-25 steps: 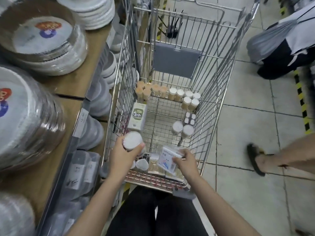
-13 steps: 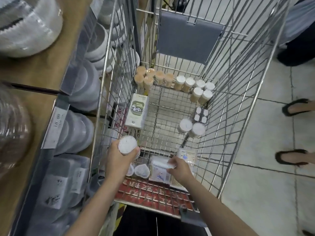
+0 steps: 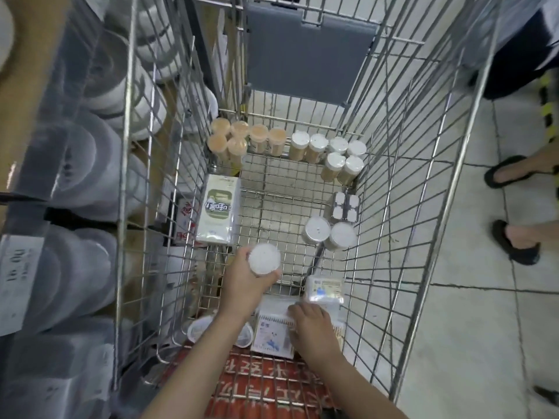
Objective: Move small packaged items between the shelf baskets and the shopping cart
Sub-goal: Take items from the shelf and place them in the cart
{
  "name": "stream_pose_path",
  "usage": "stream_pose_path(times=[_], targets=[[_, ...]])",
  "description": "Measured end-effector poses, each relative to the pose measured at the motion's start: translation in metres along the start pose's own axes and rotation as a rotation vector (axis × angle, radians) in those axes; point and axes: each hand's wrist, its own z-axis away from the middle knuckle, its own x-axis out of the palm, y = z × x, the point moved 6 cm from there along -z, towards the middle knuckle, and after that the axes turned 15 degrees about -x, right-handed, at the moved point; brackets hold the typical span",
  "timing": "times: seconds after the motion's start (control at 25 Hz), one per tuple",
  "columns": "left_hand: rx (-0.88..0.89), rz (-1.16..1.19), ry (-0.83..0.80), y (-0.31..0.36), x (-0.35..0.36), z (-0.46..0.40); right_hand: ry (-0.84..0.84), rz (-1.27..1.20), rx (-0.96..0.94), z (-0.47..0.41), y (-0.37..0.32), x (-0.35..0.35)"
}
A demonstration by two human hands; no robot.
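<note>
Both my hands are low inside the wire shopping cart (image 3: 402,189). My left hand (image 3: 242,285) grips a round white-lidded container (image 3: 264,259), held above the cart floor. My right hand (image 3: 311,328) lies on a flat white packet with blue print (image 3: 272,337) at the near end of the cart; its fingers curl over the packet's upper edge. A clear box with a blue label (image 3: 324,289) lies just beyond that hand. Two small clear tubs (image 3: 199,328) sit at the near left, partly hidden by my left forearm.
Rows of tan-topped jars (image 3: 239,140) and white-lidded jars (image 3: 329,152) line the cart's far end. A green-and-white carton (image 3: 218,211), two round tubs (image 3: 329,232) and a pack of small squares (image 3: 344,205) lie mid-cart. Shelves with stacked plates (image 3: 84,164) stand left. Sandalled feet (image 3: 514,240) stand right.
The view has dropped closer into the cart. My right hand has lowered the flat packet onto the cart's near end. My left hand has moved deeper in with the round container.
</note>
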Motion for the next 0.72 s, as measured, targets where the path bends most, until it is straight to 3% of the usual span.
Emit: stream_pose_path(times=[0.2, 0.48, 0.72], targets=[[0.080, -0.166, -0.212, 0.021, 0.080, -0.027, 0.106, -0.061, 0.027, 0.002, 0.000, 0.005], [0.101, -0.309, -0.183, 0.027, 0.141, -0.037, 0.148, -0.067, 0.038, 0.001, 0.001, 0.020], [0.059, -0.230, -0.249, 0.019, 0.160, -0.039, 0.172, -0.078, 0.069, 0.000, 0.002, 0.025]])
